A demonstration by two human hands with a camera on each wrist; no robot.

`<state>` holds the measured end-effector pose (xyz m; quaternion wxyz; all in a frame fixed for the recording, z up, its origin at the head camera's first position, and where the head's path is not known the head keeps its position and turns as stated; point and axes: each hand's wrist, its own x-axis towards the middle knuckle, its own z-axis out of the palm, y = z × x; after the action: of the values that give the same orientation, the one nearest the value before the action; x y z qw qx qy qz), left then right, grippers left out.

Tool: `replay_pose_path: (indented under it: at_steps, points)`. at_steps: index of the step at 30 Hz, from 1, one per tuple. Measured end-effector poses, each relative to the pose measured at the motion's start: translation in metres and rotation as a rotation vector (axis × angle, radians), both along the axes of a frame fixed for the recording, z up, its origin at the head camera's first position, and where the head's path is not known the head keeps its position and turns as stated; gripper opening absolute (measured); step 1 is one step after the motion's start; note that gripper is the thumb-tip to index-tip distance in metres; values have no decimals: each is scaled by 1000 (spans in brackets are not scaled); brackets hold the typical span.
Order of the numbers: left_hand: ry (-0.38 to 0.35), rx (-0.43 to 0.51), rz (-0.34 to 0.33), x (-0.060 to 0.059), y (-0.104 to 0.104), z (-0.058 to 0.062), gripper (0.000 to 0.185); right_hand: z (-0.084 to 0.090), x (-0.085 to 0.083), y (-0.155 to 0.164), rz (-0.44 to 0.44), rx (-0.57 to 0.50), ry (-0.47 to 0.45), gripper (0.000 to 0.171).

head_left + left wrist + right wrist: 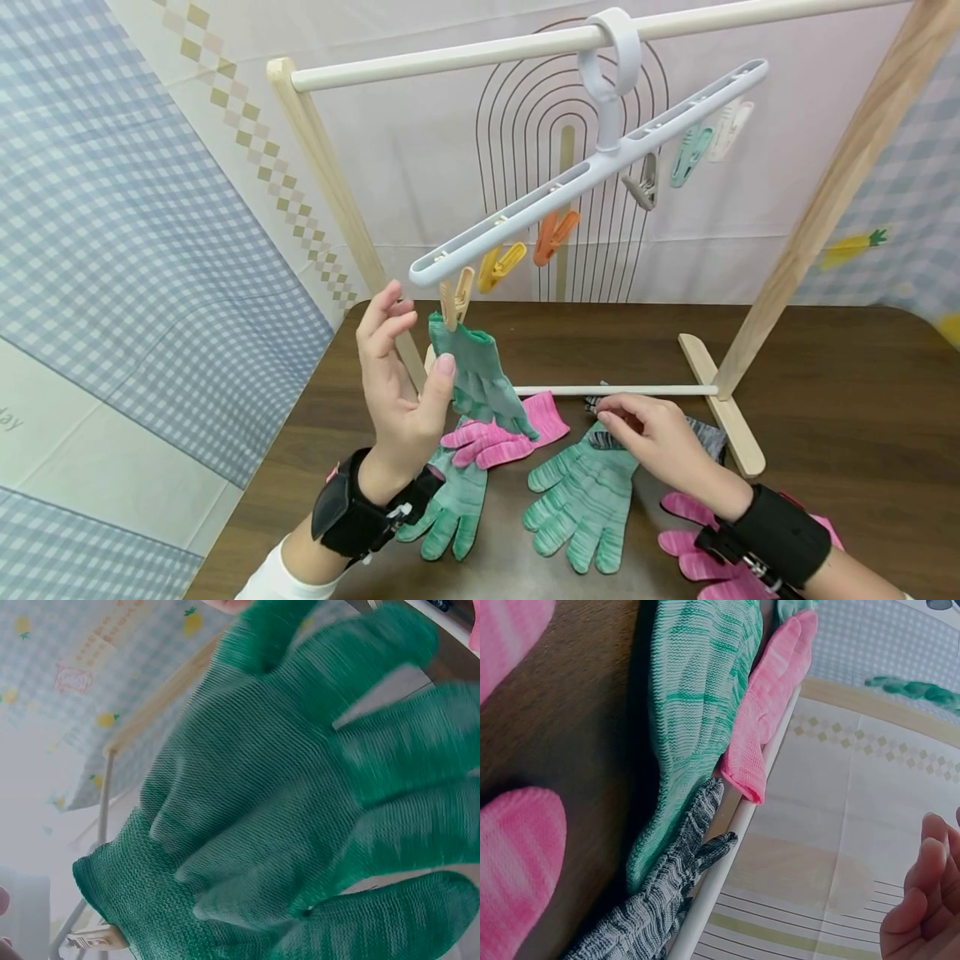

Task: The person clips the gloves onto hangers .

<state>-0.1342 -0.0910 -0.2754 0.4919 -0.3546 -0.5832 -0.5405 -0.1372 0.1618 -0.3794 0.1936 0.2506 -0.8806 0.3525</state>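
Observation:
A green knit glove [483,375] hangs by its cuff from a beige clothespin [456,298] at the low left end of a white clip hanger [592,171]. My left hand [405,387] is raised beside this glove, fingers apart and thumb overlapping its edge in the head view. Seen from the left wrist, the hanging glove [247,780] fills most of the picture. My right hand [656,429], fingers loosely bent and holding nothing, is over a black-and-grey glove [705,435] and the cuff of a flat green glove [588,496]. The right wrist view shows its fingers [922,900] apart from the gloves.
The tilted hanger hooks over a white rod [450,60] on a wooden stand [832,200]. Yellow [501,267], orange [555,237], grey, teal and white clips hang from it. On the brown table [862,400] lie pink gloves [517,433] and another green glove [453,508].

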Motion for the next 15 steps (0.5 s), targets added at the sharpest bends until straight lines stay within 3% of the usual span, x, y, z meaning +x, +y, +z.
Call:
replay_pose_path:
  at_steps: [7,15]
  points:
    - [113,-14,15,5,6,2,31,-2,0,3,-9,20,-24,10]
    - [203,-149,69,9,10,3,27,-1,1,3,-3,28,-56,9]
